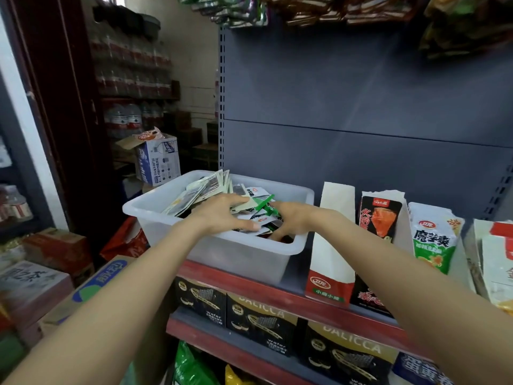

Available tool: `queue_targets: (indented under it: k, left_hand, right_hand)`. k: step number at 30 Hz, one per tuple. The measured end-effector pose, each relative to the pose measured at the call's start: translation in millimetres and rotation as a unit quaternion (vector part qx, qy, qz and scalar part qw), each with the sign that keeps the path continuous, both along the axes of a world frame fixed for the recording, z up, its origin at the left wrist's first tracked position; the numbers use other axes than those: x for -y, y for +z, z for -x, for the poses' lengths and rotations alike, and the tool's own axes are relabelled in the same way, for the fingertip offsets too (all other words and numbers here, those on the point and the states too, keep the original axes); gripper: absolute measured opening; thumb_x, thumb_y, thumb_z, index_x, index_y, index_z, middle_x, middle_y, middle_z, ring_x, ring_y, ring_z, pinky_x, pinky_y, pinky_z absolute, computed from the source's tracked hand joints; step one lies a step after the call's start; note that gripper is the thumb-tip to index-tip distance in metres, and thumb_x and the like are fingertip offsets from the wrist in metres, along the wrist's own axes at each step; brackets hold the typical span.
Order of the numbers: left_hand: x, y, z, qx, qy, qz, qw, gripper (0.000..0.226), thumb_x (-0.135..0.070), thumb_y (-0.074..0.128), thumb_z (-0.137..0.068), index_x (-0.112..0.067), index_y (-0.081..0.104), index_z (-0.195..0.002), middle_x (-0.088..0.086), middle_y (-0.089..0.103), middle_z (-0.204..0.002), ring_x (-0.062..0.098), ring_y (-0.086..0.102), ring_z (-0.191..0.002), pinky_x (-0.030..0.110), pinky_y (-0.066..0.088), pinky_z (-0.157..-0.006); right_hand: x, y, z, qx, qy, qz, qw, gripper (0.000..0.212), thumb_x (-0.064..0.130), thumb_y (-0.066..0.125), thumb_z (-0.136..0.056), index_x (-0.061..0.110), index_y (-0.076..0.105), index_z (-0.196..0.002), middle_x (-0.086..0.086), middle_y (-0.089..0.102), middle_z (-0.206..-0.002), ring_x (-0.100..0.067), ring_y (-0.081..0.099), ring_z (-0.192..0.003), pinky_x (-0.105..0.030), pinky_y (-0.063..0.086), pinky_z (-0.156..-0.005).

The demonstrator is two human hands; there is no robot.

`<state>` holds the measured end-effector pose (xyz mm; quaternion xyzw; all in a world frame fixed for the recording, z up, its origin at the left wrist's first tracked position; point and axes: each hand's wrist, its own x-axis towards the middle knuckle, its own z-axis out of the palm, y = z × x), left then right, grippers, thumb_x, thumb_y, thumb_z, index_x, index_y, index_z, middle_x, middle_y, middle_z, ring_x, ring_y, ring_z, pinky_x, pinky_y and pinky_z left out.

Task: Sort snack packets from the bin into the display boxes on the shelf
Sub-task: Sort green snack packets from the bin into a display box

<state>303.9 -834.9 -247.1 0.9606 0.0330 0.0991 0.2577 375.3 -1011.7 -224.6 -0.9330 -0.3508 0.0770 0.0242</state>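
1. Both hands down inside the translucent bin [155,215], set on the red-edged shelf [277,282] among loose snack packets [194,194].
2. Left hand [222,215] laid over the heap, fingers fairly straight and spread, thumb reaching toward the near wall; seemingly pressing or gathering packets, no clear pinch visible.
3. Right hand [291,222] just to the right of the left hand, fingers curled downward into the pile near the bin's near right corner; fingertips hidden among packets, so hard to tell whether anything is held.
4. Green-and-white packets [261,208] lying between the two hands, touching both; grey-white ones stacked upright beyond the left hand.
5. Display boxes to the right of the right hand: a white-and-red box [333,245], a black-and-red box [380,218], a green-and-white box [433,240], all open-topped.
6. Likely handling: light, thin, floppy, glossy film, apt to slide off one another and slip from a loose hold.
7. Best hold, by judgement: pinch across a sealed flat edge, or clamp a small matched stack between thumb and fingers; no squeezing of the filled middle.
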Motion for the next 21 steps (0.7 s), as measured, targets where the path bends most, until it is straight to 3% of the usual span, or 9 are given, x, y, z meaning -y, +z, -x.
queue_targets:
  k: [3,7,9,11,14,16,18,21]
  left_hand:
    - [3.5,6.2,-0.3,-0.038,-0.003,-0.028,0.999,0.113,-0.077,0.072,-0.044,-0.03,0.039,-0.141,-0.008,0.039,-0.148,0.015,0.037,-0.135,0.038,0.032,-0.112]
    - [21.0,12.7,-8.5,-0.066,0.016,-0.152,0.986,0.105,-0.07,0.074,-0.054,-0.021,0.037,-0.139,0.003,0.046,-0.139,0.025,0.044,-0.126,0.038,0.039,-0.103]
    - [27.4,16.0,-10.8,-0.043,0.023,-0.161,0.986,0.08,-0.061,0.072,-0.062,-0.017,0.05,-0.125,0.004,0.059,-0.117,0.026,0.055,-0.107,0.035,0.047,-0.089]
    - [27.9,18.3,-8.7,0.001,0.025,-0.157,0.987,0.049,-0.044,0.066,-0.076,-0.011,0.058,-0.11,0.005,0.06,-0.093,0.027,0.058,-0.094,0.035,0.049,-0.078]
    - [20.9,17.1,-7.1,0.016,0.002,-0.145,0.989,0.015,-0.026,0.059,-0.085,-0.014,0.053,-0.092,0.01,0.053,-0.084,0.031,0.058,-0.094,0.037,0.046,-0.079]
    - [16.3,14.8,-9.2,0.004,-0.006,-0.12,0.993,0.013,-0.024,0.06,-0.087,-0.016,0.056,-0.096,0.014,0.057,-0.091,0.03,0.057,-0.095,0.034,0.044,-0.08]
    - [14.2,15.3,-10.6,-0.006,-0.005,-0.104,0.995,0.036,-0.024,0.061,-0.089,-0.016,0.059,-0.125,0.013,0.062,-0.117,0.029,0.058,-0.106,0.031,0.042,-0.085]
    - [11.2,15.2,-9.9,-0.008,-0.004,-0.1,0.995,0.047,-0.025,0.059,-0.092,-0.018,0.048,-0.138,0.007,0.049,-0.141,0.026,0.05,-0.124,0.029,0.038,-0.096]
  right_hand:
    - [0.6,4.7,-2.7,0.021,-0.018,0.011,1.0,0.077,0.033,0.075,-0.077,0.016,0.036,-0.141,-0.007,0.055,-0.128,-0.026,0.052,-0.113,-0.033,0.045,-0.091]
    - [4.2,6.2,-5.4,0.02,-0.011,-0.024,0.999,0.057,0.019,0.062,-0.087,0.014,0.036,-0.138,-0.012,0.055,-0.126,-0.028,0.053,-0.11,-0.034,0.045,-0.084]
    - [7.3,4.6,-6.0,0.019,-0.006,-0.055,0.998,0.043,0.015,0.055,-0.09,0.01,0.035,-0.128,-0.015,0.056,-0.115,-0.03,0.053,-0.099,-0.036,0.045,-0.075]
    - [10.5,3.5,-8.8,0.028,-0.001,-0.082,0.996,0.031,0.011,0.05,-0.092,0.009,0.031,-0.117,-0.01,0.051,-0.088,-0.028,0.047,-0.084,-0.032,0.038,-0.062]
    - [15.8,1.4,-14.1,0.062,0.011,-0.117,0.991,0.03,0.005,0.043,-0.093,0.018,0.019,-0.105,-0.002,0.035,-0.068,-0.025,0.04,-0.068,-0.03,0.029,-0.052]
    - [17.6,0.2,-15.0,0.075,0.029,-0.139,0.987,0.03,-0.002,0.04,-0.088,0.017,0.019,-0.098,-0.004,0.037,-0.068,-0.024,0.037,-0.064,-0.03,0.028,-0.052]
    - [16.9,0.8,-11.1,0.092,0.05,-0.128,0.986,0.032,-0.009,0.038,-0.083,0.017,0.024,-0.097,-0.004,0.038,-0.071,-0.021,0.035,-0.062,-0.029,0.028,-0.052]
    - [13.4,1.7,-8.6,0.112,0.088,-0.084,0.986,0.029,-0.01,0.043,-0.08,0.017,0.049,-0.087,-0.005,0.05,-0.088,-0.024,0.047,-0.079,-0.033,0.038,-0.064]
